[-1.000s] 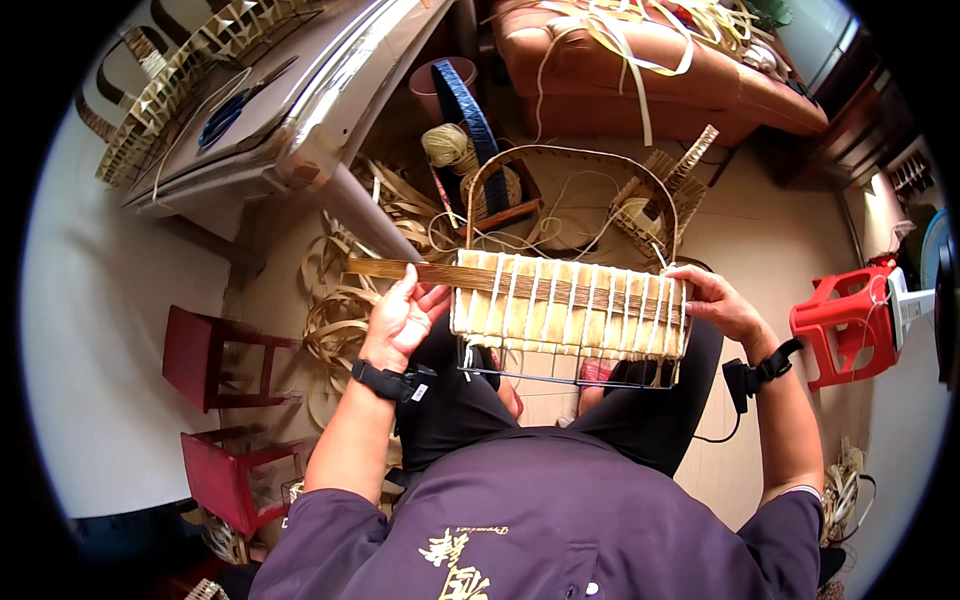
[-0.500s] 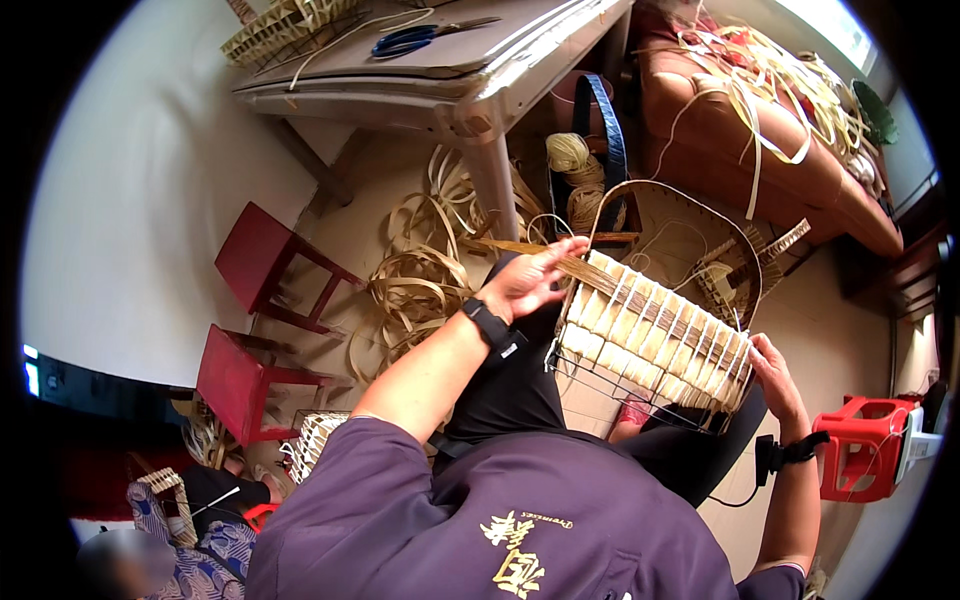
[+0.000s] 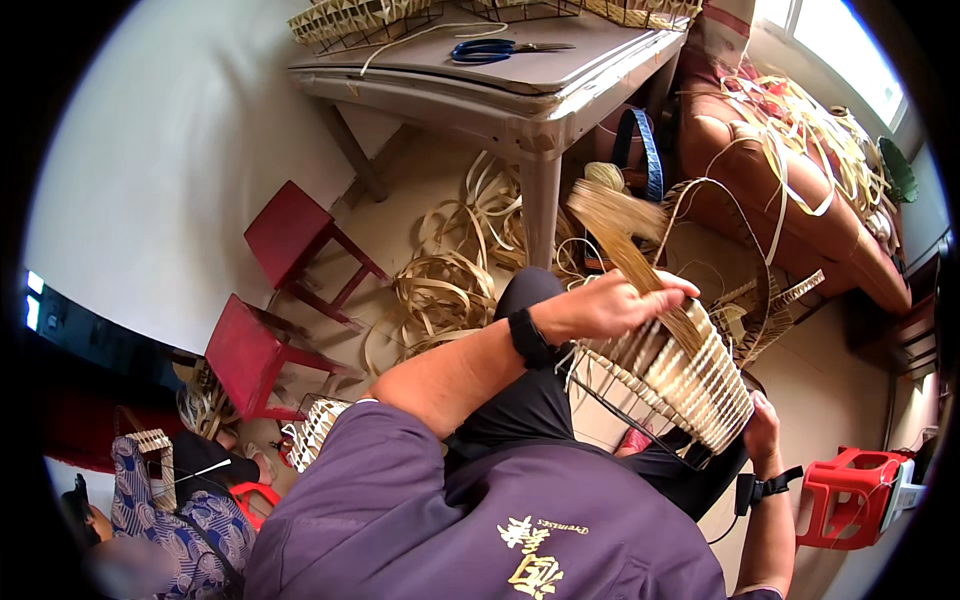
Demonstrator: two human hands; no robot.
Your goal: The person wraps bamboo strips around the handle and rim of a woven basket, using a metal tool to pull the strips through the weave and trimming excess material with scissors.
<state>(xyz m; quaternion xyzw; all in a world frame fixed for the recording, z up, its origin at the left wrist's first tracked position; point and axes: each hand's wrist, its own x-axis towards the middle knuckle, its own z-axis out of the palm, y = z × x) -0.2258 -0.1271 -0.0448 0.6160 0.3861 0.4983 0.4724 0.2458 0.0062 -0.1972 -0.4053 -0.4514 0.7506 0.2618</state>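
A partly woven basket (image 3: 690, 385) of pale strips on a dark wire frame rests tilted over my lap, with a tall hooped handle rising at its far side. My left hand (image 3: 622, 305) is closed on a wide brown flat weaving strip (image 3: 620, 245) above the basket's upper side. The strip's free end stands up and folds over beyond the hand, partly blurred. At the basket's right end my right hand (image 3: 762, 430) grips its edge; some of those fingers are hidden behind the weave.
Loose pale strips (image 3: 450, 290) lie coiled on the floor under a table (image 3: 540, 140) holding blue-handled scissors (image 3: 490, 50). Two dark red stools (image 3: 290, 230) stand left, a bright red stool (image 3: 850, 495) right. More strips cover an armchair (image 3: 740, 170). Another person (image 3: 180, 510) sits lower left.
My left hand, fingers stretched out before, has moved right and closed on the brown strip. The strip has swung upward, and the basket has tilted. The whole view has shifted.
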